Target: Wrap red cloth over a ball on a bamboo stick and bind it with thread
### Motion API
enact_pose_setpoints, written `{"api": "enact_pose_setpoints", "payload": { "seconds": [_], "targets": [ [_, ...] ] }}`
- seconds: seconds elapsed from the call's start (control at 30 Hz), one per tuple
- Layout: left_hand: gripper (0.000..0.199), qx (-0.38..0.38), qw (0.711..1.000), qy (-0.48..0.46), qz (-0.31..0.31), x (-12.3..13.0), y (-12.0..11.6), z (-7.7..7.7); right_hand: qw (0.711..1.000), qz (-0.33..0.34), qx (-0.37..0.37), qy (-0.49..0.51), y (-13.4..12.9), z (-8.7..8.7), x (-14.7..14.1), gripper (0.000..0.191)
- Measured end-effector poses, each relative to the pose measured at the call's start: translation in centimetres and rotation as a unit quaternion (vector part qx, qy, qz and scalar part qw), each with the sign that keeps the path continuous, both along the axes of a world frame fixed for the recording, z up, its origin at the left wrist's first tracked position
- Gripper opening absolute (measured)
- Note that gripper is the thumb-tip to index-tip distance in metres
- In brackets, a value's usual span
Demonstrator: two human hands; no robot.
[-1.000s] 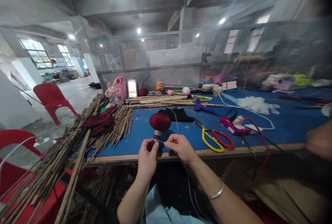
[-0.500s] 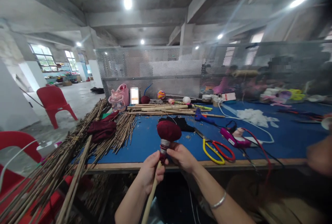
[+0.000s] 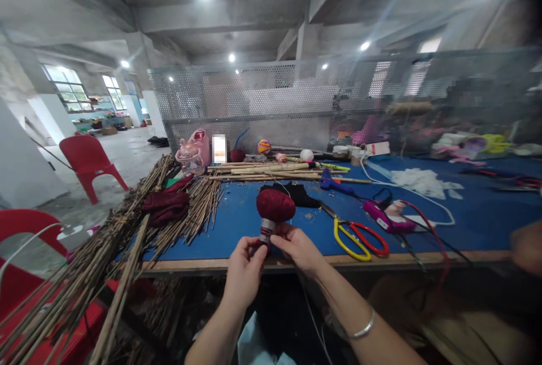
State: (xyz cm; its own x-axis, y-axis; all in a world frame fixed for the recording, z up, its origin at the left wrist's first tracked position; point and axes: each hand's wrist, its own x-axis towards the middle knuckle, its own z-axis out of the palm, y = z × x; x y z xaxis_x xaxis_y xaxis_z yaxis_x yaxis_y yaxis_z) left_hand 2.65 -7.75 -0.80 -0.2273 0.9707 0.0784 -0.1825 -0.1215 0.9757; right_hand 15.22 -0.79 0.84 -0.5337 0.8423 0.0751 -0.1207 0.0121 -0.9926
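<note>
Head view: dark red padded head (image 3: 275, 206) up top, wrapped neck (image 3: 266, 230) down toward me, long axis near upright, tipped slightly right. Held around the wooden front edge (image 3: 190, 264). My left hand (image 3: 245, 263) pinches the neck's base, thumb against fingers; my right hand (image 3: 298, 246) has its thumb on the neck's right side, other fingers behind (partly hidden). Black cloth (image 3: 304, 194) just beyond, scissors (image 3: 359, 236) off right. Bare blue tabletop (image 3: 235, 218) on the left, up to the thin sticks (image 3: 205, 201).
</note>
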Motion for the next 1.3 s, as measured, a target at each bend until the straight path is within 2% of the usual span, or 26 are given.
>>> {"api": "enact_pose_setpoints", "payload": {
  "seconds": [0.1,0.23,0.37,0.53,0.6,0.7,0.77,0.87,0.97,1.13,1.3],
  "targets": [
    [0.041,-0.041,0.995,-0.081,-0.036,-0.4,0.0,0.2,1.000,-0.015,-0.004,0.010,-0.6,-0.1,0.2,0.032],
    [0.046,-0.069,0.992,-0.095,-0.039,-0.7,-0.2,0.6,1.000,-0.022,0.012,0.000,-1.1,-0.1,0.1,0.032],
    [0.049,-0.075,0.990,-0.108,-0.049,-0.7,-0.5,0.8,0.999,-0.036,-0.008,0.018,-0.9,-0.5,0.0,0.032],
    [0.043,-0.078,0.977,-0.161,-0.114,-0.8,-1.0,1.2,0.994,-0.044,-0.011,0.099,-0.5,-1.3,-0.4,0.030],
    [0.042,-0.082,0.963,-0.202,-0.156,-0.8,-1.0,1.2,0.991,-0.017,-0.040,0.127,-0.5,-1.2,-0.5,0.030],
    [0.042,-0.115,0.948,-0.227,-0.192,-0.6,-0.7,0.9,0.983,0.062,-0.114,0.130,-0.6,-0.7,-0.6,0.041],
    [0.041,-0.128,0.961,-0.169,-0.177,-0.6,-0.5,0.7,0.980,0.086,-0.134,0.120,-0.7,-0.3,-0.6,0.040],
    [0.043,-0.089,0.993,-0.025,-0.075,-0.4,-0.5,0.5,0.986,0.050,-0.111,0.115,-0.8,-0.1,-0.9,0.033],
    [0.046,-0.045,0.998,0.043,-0.005,0.0,-0.5,0.2,0.993,0.034,-0.059,0.101,-0.8,-0.2,-1.3,0.028],
    [0.037,-0.025,0.999,-0.028,-0.015,0.4,-0.2,-0.1,0.998,0.001,0.055,0.038,-0.6,-0.3,-1.0,0.027],
    [0.046,-0.054,0.997,-0.062,-0.015,-0.3,-0.3,0.8,0.999,-0.030,0.033,-0.029,-1.4,-0.1,0.2,0.028]
  ]
}}
